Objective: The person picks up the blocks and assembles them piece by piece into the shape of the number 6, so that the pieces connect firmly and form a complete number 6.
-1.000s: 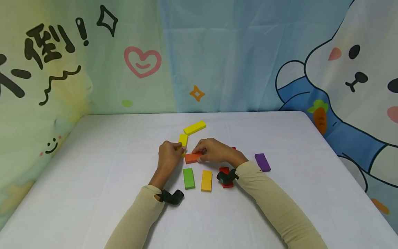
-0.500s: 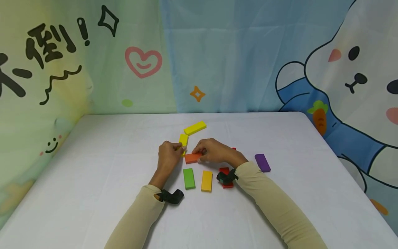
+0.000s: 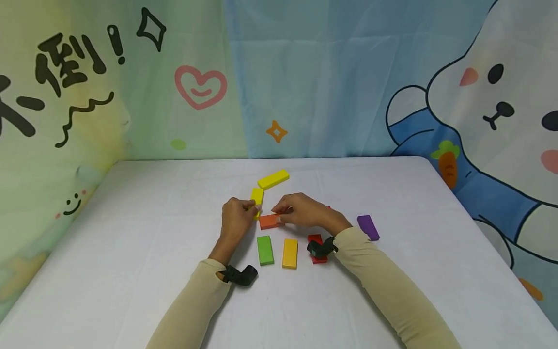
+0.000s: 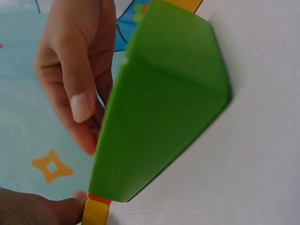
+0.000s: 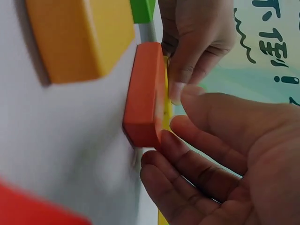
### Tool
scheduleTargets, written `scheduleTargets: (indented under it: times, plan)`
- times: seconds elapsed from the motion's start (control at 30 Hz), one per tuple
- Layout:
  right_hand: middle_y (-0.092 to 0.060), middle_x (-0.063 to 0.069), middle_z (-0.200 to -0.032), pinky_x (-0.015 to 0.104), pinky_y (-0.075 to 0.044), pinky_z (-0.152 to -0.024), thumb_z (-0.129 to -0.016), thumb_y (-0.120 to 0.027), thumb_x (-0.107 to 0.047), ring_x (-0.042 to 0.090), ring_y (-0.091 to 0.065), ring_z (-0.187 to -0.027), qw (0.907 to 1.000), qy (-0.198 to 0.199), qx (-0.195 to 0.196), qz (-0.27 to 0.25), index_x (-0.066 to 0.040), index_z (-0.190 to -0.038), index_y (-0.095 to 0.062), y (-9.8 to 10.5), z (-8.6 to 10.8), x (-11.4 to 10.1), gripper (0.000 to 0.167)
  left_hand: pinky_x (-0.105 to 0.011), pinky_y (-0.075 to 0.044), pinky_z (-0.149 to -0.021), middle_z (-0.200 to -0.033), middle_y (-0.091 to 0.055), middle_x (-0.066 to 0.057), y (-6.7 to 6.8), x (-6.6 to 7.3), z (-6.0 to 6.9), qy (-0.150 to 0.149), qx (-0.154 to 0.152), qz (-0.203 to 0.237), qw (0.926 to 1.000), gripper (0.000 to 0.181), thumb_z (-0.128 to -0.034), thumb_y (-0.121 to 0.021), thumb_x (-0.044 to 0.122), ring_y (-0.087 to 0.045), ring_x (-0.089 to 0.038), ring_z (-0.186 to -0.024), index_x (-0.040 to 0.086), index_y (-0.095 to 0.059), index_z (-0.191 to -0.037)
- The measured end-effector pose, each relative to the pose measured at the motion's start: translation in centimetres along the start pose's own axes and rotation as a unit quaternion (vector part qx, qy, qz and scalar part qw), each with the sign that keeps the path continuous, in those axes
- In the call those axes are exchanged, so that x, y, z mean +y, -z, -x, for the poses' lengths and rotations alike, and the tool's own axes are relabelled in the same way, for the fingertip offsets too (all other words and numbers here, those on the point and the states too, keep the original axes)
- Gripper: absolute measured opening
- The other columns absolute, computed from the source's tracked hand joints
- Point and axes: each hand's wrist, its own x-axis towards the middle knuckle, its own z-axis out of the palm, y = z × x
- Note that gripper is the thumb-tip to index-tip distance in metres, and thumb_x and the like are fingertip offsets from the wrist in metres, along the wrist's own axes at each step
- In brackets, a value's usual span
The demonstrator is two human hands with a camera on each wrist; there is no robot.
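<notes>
Thumb and fingers of my left hand (image 3: 235, 218) pinch the near part of a yellow block (image 3: 257, 195), whose left end meets an orange block (image 3: 268, 222). My right hand (image 3: 305, 212) is at the orange block's right end. In the right wrist view, the right hand (image 5: 243, 150) has its thumb apart from loosely bent fingers, one fingertip beside the near end of the orange block (image 5: 142, 89); contact is unclear. In the left wrist view a green block (image 4: 154, 108) covers much of the middle, and the left hand (image 4: 42, 208) is at the lower left.
Another yellow block (image 3: 273, 179) lies behind. Nearer the front are a green block (image 3: 265, 250), an amber block (image 3: 289, 253) and a red block (image 3: 319, 260) partly under the right wrist's strap. A purple block (image 3: 368, 228) lies to the right, and a red bit shows behind the right hand.
My right hand has shifted slightly right and its grip on the orange block has loosened. The left hand and the blocks look unmoved.
</notes>
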Motion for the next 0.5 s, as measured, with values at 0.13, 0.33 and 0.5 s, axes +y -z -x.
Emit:
scheduleTargets:
  times: [0.13,0.33,0.5]
  plan:
    - [-0.065,0.005,-0.117,0.035,-0.048,-0.093,-0.095,-0.064,-0.014,0.019,-0.06,-0.107,0.9996,0.001,0.027,-0.013,-0.005,-0.122,-0.068,0.5,0.8,0.4,0.029,-0.039,-0.051,-0.082,-0.103,-0.07,-0.018,0.1,0.1,0.1,0.002,0.002,0.009,1.0,0.029,-0.0861,-0.075,0.011,-0.062,-0.027,-0.098,-0.006,-0.07,-0.11]
    - [-0.065,0.01,-0.116,0.037,-0.048,-0.093,-0.094,-0.063,-0.009,0.022,-0.06,-0.107,0.997,0.003,0.066,-0.04,-0.002,-0.122,-0.067,1.5,2.7,1.1,0.029,-0.038,-0.052,-0.082,-0.107,-0.067,-0.022,0.0,-0.2,0.0,0.009,0.0,0.016,0.9998,0.038,-0.0853,-0.076,0.009,-0.062,-0.028,-0.099,-0.011,-0.065,-0.116]
    - [-0.066,0.011,-0.114,0.038,-0.048,-0.093,-0.093,-0.063,-0.006,0.022,-0.06,-0.104,0.9951,-0.004,0.092,-0.035,-0.001,-0.121,-0.067,2.0,4.2,2.0,0.029,-0.038,-0.052,-0.082,-0.109,-0.067,-0.022,-0.1,-0.3,-0.1,0.007,-0.001,0.014,0.9999,0.038,-0.0852,-0.076,0.009,-0.061,-0.027,-0.101,-0.01,-0.064,-0.116]
